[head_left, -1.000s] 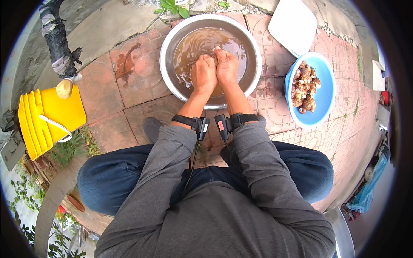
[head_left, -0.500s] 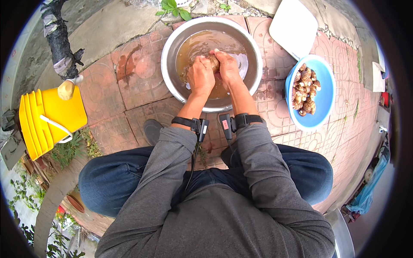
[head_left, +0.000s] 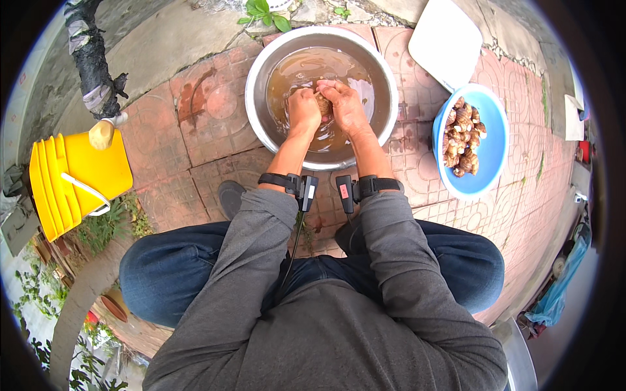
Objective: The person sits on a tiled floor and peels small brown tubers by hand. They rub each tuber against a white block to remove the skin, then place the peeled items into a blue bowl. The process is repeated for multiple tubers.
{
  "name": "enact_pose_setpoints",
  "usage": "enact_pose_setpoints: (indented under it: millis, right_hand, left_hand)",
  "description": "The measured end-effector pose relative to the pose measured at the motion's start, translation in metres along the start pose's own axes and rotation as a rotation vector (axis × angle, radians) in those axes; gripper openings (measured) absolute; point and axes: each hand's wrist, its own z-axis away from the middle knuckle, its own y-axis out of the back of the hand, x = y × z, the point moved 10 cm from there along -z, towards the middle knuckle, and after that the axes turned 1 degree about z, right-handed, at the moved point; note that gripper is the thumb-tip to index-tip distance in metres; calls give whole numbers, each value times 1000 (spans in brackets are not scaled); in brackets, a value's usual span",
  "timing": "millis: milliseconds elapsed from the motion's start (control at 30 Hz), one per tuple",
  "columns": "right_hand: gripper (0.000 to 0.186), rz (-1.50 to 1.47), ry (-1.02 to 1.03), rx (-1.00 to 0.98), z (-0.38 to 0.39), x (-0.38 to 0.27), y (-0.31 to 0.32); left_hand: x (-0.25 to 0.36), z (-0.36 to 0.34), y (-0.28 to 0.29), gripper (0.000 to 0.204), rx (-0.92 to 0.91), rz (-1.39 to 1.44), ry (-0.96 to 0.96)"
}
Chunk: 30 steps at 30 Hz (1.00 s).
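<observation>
Both hands are over a round metal basin (head_left: 255, 124) of brown, murky water (head_left: 317, 62). Between them is a brown, ringed taro (head_left: 324, 105), mostly covered by fingers. My left hand (head_left: 304, 112) is closed around its left side, and my right hand (head_left: 343, 106) curls over it from the right with the fingers bent. At the right stands a light blue bowl (head_left: 497, 146), where several brown and white taros (head_left: 464, 133) lie heaped.
A white board (head_left: 446, 42) lies beyond the blue bowl. To the left a yellow bucket (head_left: 98, 173) lies tipped, near a dark tree trunk (head_left: 94, 62). Reddish paving tiles (head_left: 215, 130) run around the basin. A green plant (head_left: 264, 13) grows at the far edge.
My hands have shifted slightly down and toward me in the basin, with the taro still between them. The right fingers have turned further over it. Bowl and bucket stay put.
</observation>
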Motion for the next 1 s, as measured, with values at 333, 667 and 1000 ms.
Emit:
enact_pose_setpoints:
  millis: [333, 667, 1000]
  right_hand:
    - [30, -481, -89, 18, -8, 24, -2]
    - [26, -557, -169, -62, 1, 6, -14]
    - [20, -210, -241, 270, -25, 60, 30]
  left_hand:
    - [34, 20, 22, 25, 380, -442, -460]
    - [54, 19, 19, 21, 289, -495, -628]
    - [11, 16, 11, 30, 208, -604, -395]
